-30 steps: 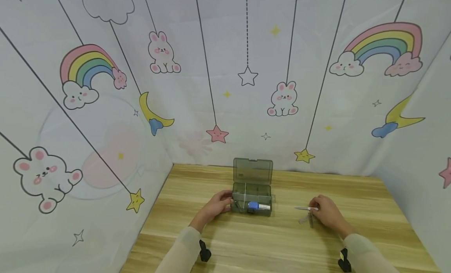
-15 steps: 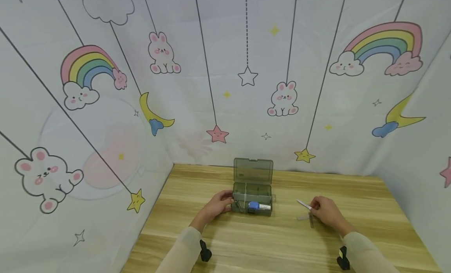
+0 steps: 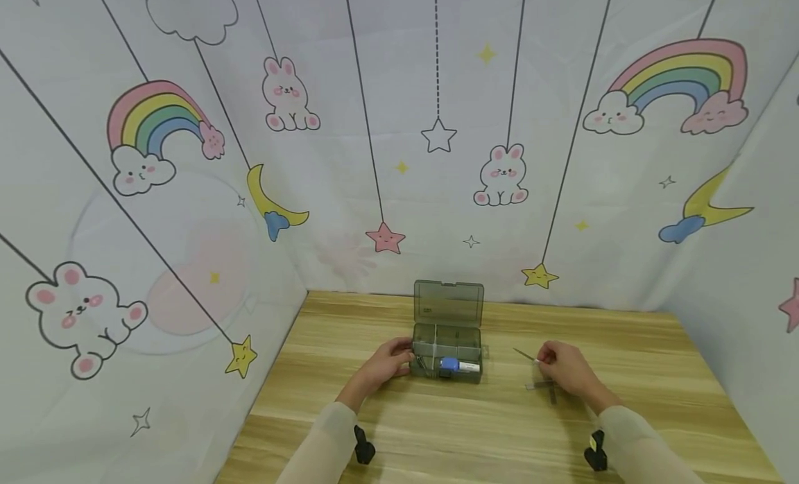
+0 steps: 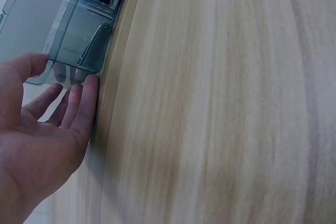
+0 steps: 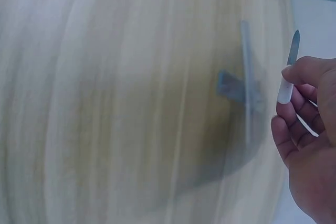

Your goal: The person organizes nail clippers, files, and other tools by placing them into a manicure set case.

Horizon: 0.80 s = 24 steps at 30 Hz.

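My right hand pinches a nail file by its white handle between thumb and fingers, its pointed metal blade slanting up and left over the table. Below that hand lie a thin translucent strip and a short grey-blue flat piece, crossing in the right wrist view. At the left end of a smoky grey compartment box, my left hand holds on, thumb at the rim and fingertips against the end wall. Its front compartments hold a blue-and-white item and a slim dark tool.
The box's lid stands raised toward the back wall. Thin dividers split the inside into several compartments. Printed cloth walls enclose the wood-grain table at the back and both sides. A black camera mount sits at each wrist.
My right hand has shifted slightly left and away from me with the nail file, which now slants more and sits farther from the loose pieces. My left hand and the box have stayed put.
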Each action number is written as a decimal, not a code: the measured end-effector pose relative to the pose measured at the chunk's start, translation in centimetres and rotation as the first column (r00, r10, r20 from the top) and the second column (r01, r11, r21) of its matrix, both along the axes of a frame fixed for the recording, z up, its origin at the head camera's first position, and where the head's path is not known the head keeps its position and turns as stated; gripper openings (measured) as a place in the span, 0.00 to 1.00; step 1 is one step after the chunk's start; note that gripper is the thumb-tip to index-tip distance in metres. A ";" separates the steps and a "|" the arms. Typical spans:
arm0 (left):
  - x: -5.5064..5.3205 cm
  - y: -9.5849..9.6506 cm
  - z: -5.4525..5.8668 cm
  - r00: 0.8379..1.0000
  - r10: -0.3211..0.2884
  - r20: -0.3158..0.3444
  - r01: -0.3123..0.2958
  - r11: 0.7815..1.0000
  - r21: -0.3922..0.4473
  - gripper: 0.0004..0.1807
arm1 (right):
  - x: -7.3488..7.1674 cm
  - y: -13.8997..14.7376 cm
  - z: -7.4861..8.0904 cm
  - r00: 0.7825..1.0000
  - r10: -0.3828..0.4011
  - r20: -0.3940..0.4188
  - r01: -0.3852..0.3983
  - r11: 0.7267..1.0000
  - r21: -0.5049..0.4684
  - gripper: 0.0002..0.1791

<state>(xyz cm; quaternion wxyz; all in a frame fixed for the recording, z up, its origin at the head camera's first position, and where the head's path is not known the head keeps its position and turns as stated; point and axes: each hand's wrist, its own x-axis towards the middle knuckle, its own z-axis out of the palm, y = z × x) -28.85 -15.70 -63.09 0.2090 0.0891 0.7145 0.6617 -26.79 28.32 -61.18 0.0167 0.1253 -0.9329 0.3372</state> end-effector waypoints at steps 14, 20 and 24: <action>-0.1 -0.1 0.1 1.000 0.008 0.015 -0.008 1.000 0.018 0.31 | -2.1 -6.6 3.3 0.996 0.080 -0.050 -0.084 0.994 -0.067 0.04; 0.0 -0.1 0.1 1.000 0.003 0.011 -0.003 1.000 0.008 0.31 | -2.7 -9.2 3.0 0.995 0.091 -0.048 -0.095 0.992 -0.082 0.05; 0.0 -0.1 0.1 1.000 0.004 0.014 -0.004 1.000 0.011 0.31 | -3.0 -10.9 2.8 0.993 0.096 -0.064 -0.101 0.991 -0.083 0.05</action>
